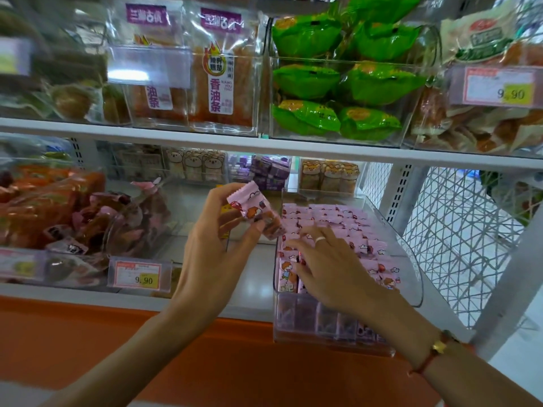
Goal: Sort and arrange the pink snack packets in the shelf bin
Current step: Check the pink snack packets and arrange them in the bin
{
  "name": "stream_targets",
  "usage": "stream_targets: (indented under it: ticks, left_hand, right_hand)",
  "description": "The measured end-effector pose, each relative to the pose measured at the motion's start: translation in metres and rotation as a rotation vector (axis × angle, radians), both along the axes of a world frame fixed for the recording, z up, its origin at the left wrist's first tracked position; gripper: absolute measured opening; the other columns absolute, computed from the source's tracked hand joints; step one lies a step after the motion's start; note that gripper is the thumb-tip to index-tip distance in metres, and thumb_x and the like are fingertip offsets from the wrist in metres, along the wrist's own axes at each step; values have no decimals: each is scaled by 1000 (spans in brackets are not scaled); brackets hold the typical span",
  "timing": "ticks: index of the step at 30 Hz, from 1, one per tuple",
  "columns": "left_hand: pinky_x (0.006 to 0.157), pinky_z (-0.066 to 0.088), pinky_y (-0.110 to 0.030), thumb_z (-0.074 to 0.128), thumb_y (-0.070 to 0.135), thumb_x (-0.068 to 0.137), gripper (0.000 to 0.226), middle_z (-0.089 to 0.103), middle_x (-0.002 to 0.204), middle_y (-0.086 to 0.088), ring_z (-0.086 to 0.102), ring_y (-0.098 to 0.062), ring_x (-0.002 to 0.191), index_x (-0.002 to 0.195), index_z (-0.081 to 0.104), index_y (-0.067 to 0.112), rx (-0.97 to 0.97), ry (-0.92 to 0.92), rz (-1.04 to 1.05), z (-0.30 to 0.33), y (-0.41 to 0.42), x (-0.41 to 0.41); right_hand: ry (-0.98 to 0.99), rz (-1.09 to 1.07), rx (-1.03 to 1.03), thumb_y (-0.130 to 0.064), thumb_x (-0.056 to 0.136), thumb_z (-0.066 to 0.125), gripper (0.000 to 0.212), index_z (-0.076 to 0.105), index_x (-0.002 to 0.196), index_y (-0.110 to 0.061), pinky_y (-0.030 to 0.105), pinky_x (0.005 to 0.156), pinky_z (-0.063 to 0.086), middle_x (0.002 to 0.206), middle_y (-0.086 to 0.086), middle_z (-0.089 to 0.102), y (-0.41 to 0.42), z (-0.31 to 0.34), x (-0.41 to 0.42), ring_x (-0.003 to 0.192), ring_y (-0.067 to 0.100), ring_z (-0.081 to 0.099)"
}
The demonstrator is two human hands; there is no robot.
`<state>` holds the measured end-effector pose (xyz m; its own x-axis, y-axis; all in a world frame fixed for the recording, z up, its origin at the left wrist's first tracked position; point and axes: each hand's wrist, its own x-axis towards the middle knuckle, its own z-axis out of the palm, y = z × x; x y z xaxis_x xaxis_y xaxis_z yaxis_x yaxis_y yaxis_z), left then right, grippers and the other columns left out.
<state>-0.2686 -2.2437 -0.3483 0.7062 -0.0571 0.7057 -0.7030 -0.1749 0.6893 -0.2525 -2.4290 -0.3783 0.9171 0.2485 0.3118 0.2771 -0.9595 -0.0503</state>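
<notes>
**One packet up, a bin waiting on the right**

The left hand (219,230) is pinching a pink packet (252,210), long axis tilting down-right, just left of the clear bin (411,277). The right hand (329,265), fingers spread, is pressing the packed rows (338,221), lying nearer them.

Left hand (219,245) raised beside the clear shelf bin (411,254), its fingers (226,198) pinching a pink snack packet (254,210), right hand (329,268) spread flat, fingers (296,245) resting on the rows of pink packets (338,218) filling the bin, a ring (320,239) on one finger
</notes>
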Motion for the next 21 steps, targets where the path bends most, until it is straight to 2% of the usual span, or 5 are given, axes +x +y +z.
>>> stream_targets:
  ticks: [3,6,14,17,21]
  left_hand:
    - [85,46,-10,63,8,87,41,64,103,24,62,2,100,117,48,31,18,30,-28,-4,1,3]
    - [87,46,-11,62,4,87,47,63,109,16,60,1,102,125,47,28,57,9,-46,-5,0,4]
    - [90,48,-16,63,3,88,44,61,115,10,61,-2,105,118,47,30,129,-17,-102,7,-7,12]
    - [92,49,-23,64,15,87,42,64,113,11,62,-1,105,123,47,30,257,60,-128,10,-11,22]
    - [83,41,-7,68,32,83,44,63,114,17,55,10,100,123,49,33,626,50,-57,10,-15,39]
  right_hand:
    - [99,-18,-44,-39,100,28,42,36,141,-31,43,116,10,157,0,13,-4,-1,2,144,21,6]
    - [69,20,4,-39,99,34,37,45,133,-29,40,116,7,155,-1,19,-4,-2,3,144,18,6]
    - [21,118,266,-48,82,64,33,62,112,-34,30,106,27,137,-11,44,-15,1,-11,129,6,31]
    - [53,132,363,-46,80,68,31,64,110,-36,26,103,26,135,-13,44,-22,-2,-16,122,0,31]
    - [55,100,408,-48,80,68,32,64,109,-37,28,96,40,122,-13,56,-25,-7,-17,113,5,45]
